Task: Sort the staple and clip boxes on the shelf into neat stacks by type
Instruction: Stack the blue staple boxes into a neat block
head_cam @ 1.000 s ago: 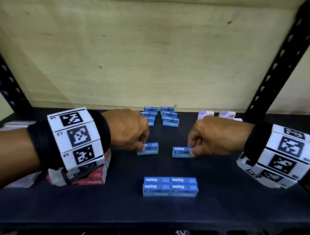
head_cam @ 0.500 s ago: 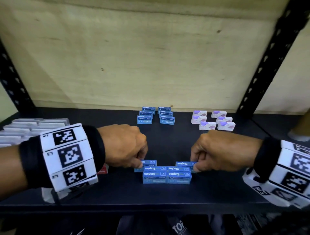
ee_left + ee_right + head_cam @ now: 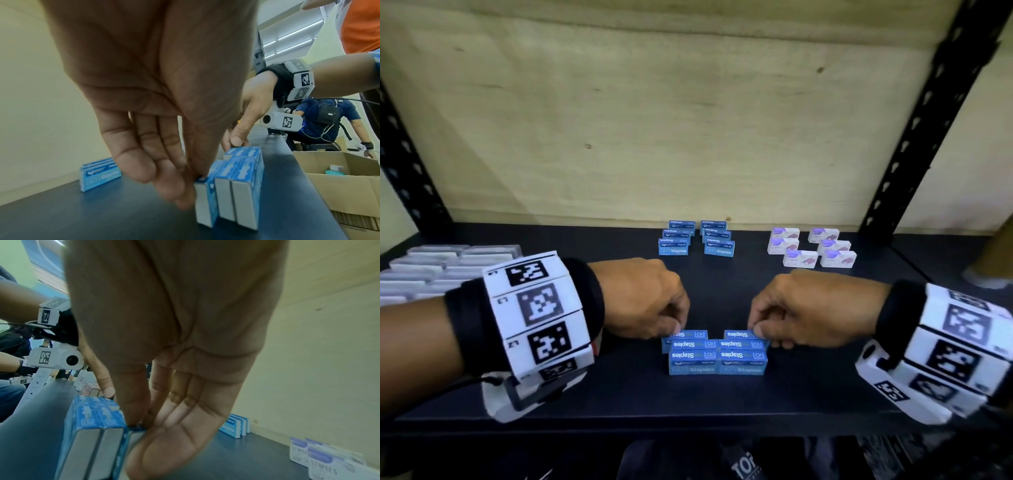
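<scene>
Head view: my left hand (image 3: 643, 301) pinches a blue staple box (image 3: 690, 335) between thumb and fingertips, and my right hand (image 3: 804, 308) pinches a second blue box (image 3: 739, 334) the same way. Both boxes stand on edge on the black shelf (image 3: 619, 394), set against the back of the front blue group (image 3: 717, 359). I judge I hold them by the top edges so that I can slide them flush into a third row. The lids read "Staples", upside down to me. Further back stand two short rows of blue boxes (image 3: 697, 238) and, to their right, white-and-purple boxes (image 3: 811, 246); their print is too small to read here. Grey-white boxes (image 3: 431, 267) lie at the far left.

Left wrist view: my fingertips (image 3: 180, 191) close on the upper corner of the nearest box; its grey end face sits slightly offset from the two beside it. "Staples" shows on a rear box (image 3: 100, 176).

Right wrist view: thumb and fingers (image 3: 131, 412) clamp the box end against the row. The white boxes (image 3: 320, 459) read "STAPLES".
</scene>
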Action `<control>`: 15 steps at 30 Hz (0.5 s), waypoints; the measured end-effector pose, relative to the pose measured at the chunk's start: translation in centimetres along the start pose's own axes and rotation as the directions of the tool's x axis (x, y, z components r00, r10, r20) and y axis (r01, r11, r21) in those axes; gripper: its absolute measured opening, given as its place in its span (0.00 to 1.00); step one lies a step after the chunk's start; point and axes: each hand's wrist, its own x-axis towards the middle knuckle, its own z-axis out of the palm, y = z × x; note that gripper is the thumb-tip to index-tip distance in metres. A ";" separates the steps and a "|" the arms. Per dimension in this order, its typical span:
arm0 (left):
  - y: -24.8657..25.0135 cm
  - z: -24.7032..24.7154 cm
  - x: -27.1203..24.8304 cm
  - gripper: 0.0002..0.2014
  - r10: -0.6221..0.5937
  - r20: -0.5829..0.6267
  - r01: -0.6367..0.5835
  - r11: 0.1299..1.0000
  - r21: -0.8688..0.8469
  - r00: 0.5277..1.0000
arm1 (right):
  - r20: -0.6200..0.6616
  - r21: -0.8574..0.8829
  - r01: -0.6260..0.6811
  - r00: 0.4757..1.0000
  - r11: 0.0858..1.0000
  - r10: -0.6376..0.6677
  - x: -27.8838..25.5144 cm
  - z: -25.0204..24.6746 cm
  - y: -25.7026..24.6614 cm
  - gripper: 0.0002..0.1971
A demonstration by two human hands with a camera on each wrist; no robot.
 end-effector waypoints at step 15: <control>-0.1 -1.2 1.6 0.13 -0.107 -0.088 0.121 0.978 0.172 0.990 | -0.017 -0.162 -0.025 1.000 0.986 0.023 1.9 -2.3 -0.4 0.09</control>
